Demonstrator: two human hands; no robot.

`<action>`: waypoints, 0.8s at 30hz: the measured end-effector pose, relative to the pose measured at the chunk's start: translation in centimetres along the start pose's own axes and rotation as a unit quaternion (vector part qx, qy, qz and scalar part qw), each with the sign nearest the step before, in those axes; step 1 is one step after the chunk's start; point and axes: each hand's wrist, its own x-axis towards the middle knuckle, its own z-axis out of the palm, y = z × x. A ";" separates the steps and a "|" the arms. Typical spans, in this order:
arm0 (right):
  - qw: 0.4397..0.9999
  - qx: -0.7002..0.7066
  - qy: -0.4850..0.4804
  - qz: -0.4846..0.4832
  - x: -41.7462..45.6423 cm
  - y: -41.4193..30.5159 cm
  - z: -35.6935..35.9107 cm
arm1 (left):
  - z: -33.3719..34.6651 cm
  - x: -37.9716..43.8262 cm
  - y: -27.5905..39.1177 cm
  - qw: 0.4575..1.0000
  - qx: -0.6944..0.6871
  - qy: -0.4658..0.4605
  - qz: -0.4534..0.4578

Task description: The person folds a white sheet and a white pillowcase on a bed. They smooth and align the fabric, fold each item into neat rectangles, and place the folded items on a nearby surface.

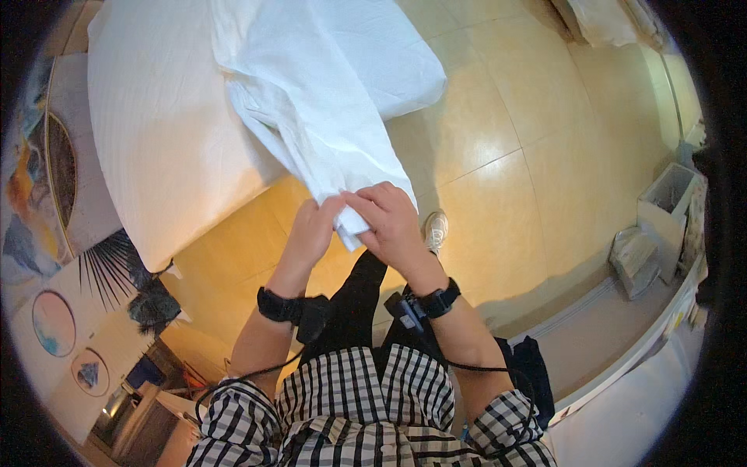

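Observation:
A length of white cloth (327,117) runs from the top of the view down to my hands. Its near end is gathered and folded between them. My left hand (312,227) pinches the left side of that end with thumb and fingers. On the right side, my right hand (391,222) grips the same end, its fingers curled over the edge. The two hands nearly touch. Beyond them the cloth lies across the corner of a bed or mattress covered in white (169,134). What lies under the cloth at the top is hidden.
Yellowish floor tiles (490,157) spread to the right of the bed. A white bin (665,198) and a plastic-wrapped object (635,260) stand near the right wall. Dark spiky leaves (108,268) and round wall pictures (53,323) are at left. Straps and cables hang on both my forearms.

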 end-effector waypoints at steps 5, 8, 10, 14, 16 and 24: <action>0.990 -0.045 0.132 0.032 -2.8 -0.3 1.3 | -0.3 -4.0 0.9 0.998 -0.050 0.040 0.011; 0.985 -0.068 0.157 0.035 -3.8 0.5 2.5 | -1.8 -5.6 1.4 0.993 -0.101 0.051 0.012; 0.974 -0.112 0.183 0.079 -4.7 2.1 3.7 | -2.8 -6.6 2.3 0.995 -0.088 0.051 0.001; 0.943 -0.143 0.249 0.169 -5.8 4.4 4.5 | -3.9 -8.6 2.5 0.992 -0.091 0.090 0.007; 0.923 -0.152 0.277 0.221 -6.1 4.5 4.5 | -4.5 -8.9 2.4 0.989 -0.134 0.062 0.012; 0.860 0.240 0.302 0.333 -7.8 4.5 1.7 | -6.5 -8.7 -0.7 0.986 -0.157 0.060 -0.006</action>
